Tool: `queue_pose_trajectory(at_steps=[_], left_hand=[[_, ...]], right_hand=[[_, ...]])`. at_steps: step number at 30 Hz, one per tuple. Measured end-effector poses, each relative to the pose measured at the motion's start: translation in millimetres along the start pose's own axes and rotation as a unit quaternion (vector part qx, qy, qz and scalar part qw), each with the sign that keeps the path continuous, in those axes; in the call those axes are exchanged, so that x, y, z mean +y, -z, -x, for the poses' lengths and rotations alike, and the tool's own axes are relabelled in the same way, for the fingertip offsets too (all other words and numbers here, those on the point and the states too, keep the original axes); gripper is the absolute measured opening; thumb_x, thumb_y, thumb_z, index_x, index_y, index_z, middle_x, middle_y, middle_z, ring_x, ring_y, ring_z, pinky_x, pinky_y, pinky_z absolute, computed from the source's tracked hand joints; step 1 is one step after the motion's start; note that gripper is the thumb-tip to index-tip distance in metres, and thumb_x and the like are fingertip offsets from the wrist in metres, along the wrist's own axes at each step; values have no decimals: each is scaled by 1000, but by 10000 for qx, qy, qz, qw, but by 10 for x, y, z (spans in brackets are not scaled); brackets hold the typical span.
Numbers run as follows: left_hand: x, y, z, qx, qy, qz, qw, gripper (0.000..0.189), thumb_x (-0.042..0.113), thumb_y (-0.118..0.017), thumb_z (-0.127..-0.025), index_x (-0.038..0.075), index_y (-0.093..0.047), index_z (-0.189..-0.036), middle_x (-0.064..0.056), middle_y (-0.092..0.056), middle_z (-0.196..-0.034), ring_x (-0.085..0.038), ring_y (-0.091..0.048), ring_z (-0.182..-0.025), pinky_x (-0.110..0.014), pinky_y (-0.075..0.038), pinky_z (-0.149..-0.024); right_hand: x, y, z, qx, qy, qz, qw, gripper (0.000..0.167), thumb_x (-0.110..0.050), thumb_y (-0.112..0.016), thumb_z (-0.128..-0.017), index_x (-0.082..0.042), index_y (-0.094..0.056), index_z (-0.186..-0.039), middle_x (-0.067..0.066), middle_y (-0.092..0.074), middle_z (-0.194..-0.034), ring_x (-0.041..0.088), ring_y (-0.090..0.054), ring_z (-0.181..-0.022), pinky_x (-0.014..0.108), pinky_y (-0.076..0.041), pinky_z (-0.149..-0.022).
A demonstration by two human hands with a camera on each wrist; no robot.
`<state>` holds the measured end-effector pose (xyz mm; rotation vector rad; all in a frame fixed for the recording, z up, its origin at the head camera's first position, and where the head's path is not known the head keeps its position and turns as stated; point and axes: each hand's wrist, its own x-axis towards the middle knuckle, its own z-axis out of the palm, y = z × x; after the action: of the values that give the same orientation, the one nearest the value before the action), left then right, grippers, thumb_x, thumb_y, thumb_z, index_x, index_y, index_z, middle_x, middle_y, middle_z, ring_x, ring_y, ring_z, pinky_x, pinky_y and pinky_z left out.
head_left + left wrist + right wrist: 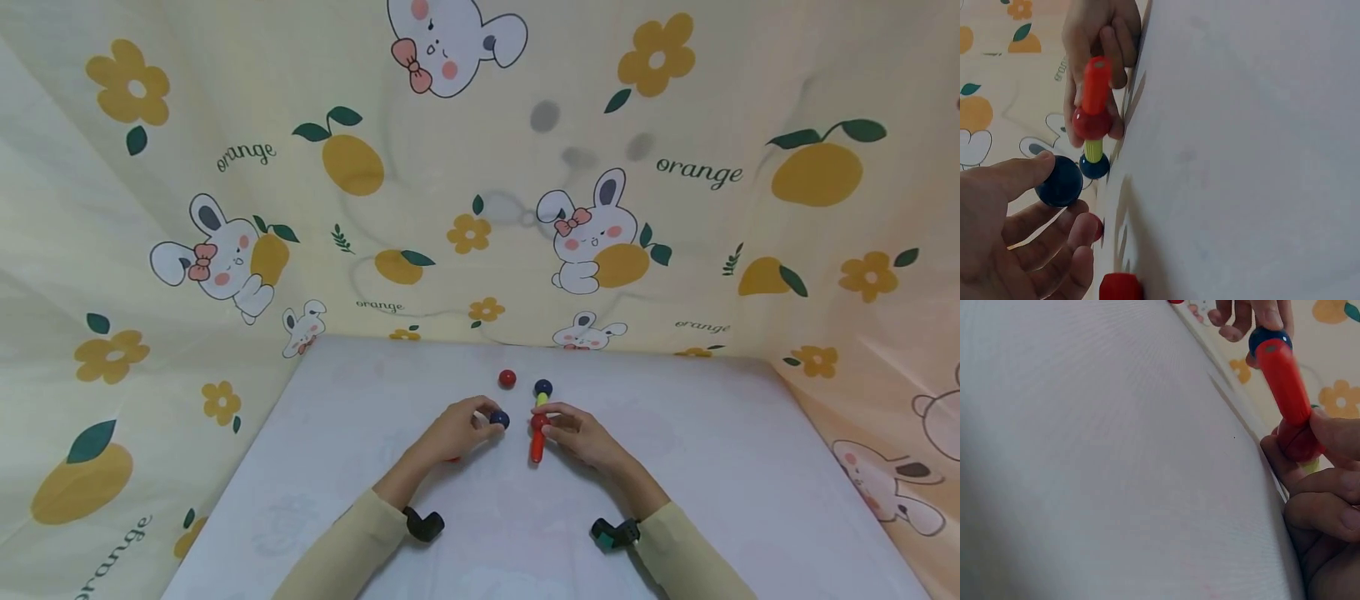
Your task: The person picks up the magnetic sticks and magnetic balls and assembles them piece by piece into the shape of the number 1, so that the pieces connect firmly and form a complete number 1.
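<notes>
My left hand (452, 431) pinches a dark blue ball (499, 419) between thumb and fingers. To its right, my right hand (583, 433) grips a joined toy piece by its red ball (1090, 123). A red stick (537, 450) sticks out of that ball toward me. On the far side, a short yellow-green stick (1093, 150) links it to a second dark blue ball (543, 387). In the head view a small gap separates the left hand's ball from the red stick.
A loose red ball (507, 378) lies on the white table (720, 467) beyond both hands. A red piece (1120, 287) lies by the left hand, mostly hidden under it in the head view. A printed curtain (450, 167) rises behind the table.
</notes>
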<state>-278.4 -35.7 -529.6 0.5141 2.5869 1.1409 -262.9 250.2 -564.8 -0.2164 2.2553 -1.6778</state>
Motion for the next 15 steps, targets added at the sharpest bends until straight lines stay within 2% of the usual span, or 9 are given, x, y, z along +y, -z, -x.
queue_pose_trajectory(at_steps=[7, 15], left_hand=[[34, -67, 72, -218, -137, -120, 9996, 34, 37, -79, -99, 24, -71, -129, 1, -73, -120, -13, -63, -93, -33, -56, -83], [41, -128, 143, -420, -246, 49, 9988, 33, 34, -81, -99, 24, -70, -129, 2, -73, -118, -12, -64, -92, -33, -55, -84]], right_hand=[[14, 9, 3, -67, -17, -28, 10000, 44, -27, -70, -107, -17, -63, -148, 15, -66, -133, 16, -41, -60, 22, -39, -59], [23, 15, 0, -66, -27, -10, 10000, 42, -26, -69, -107, -18, -63, -148, 15, -66, -132, 16, -41, -59, 22, -39, -59]])
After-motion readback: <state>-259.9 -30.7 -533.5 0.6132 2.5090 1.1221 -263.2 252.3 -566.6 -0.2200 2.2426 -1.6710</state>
